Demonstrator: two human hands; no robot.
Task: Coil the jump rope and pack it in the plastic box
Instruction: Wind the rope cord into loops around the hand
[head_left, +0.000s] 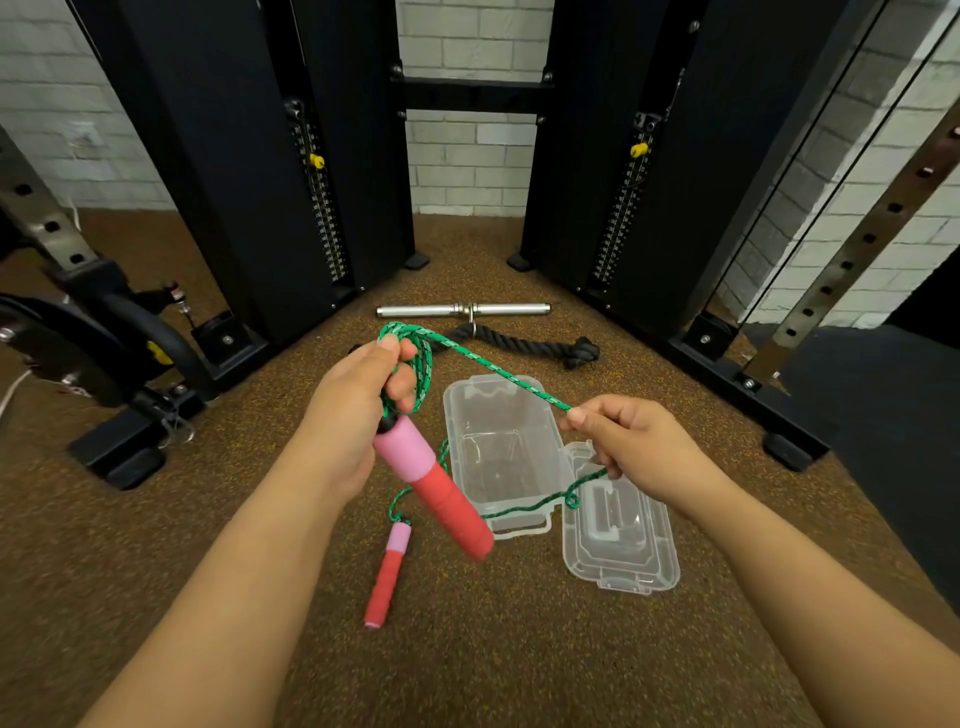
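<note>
My left hand (353, 410) grips several loops of the green jump rope (488, 366), and one pink-and-red handle (434, 486) hangs tilted below that hand. From the loops a taut stretch of rope runs right to my right hand (636, 441), which pinches it between thumb and fingers. Slack rope drops from the right hand, crosses the front rim of the clear plastic box (470, 457) and ends at the second handle (387, 577), lying on the floor. The box stands open on the floor between my hands, and its clear lid (621, 530) lies flat to its right.
The floor is brown speckled rubber. Beyond the box lie a metal bar attachment (462, 310) and a black triceps rope (535, 345). Black weight-stack towers (249, 171) stand left and right at the back, with a machine base (124, 457) at left and a dark mat (904, 415) at right.
</note>
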